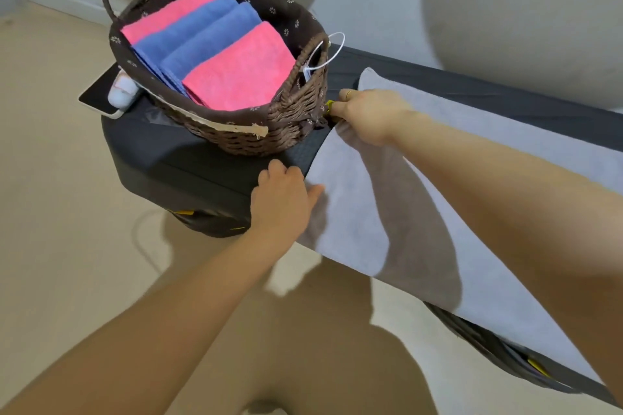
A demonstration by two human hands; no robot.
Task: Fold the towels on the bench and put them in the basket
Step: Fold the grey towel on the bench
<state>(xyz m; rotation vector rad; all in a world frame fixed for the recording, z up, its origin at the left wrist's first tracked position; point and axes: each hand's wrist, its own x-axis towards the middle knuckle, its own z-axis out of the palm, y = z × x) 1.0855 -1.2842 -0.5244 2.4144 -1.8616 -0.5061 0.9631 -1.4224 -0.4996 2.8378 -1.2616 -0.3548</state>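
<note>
Head view — both hands [282,194] [367,114] pinch grey towel [421,212] edge, grip curled; no legible writing.

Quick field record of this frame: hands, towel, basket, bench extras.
left hand: grips grey towel's near left edge
right hand: grips towel's left edge by the basket
grey towel: spread flat along the bench, unfolded
basket: wicker, on bench end; holds folded pink and blue towels
extras: phone and white case behind basket
</note>
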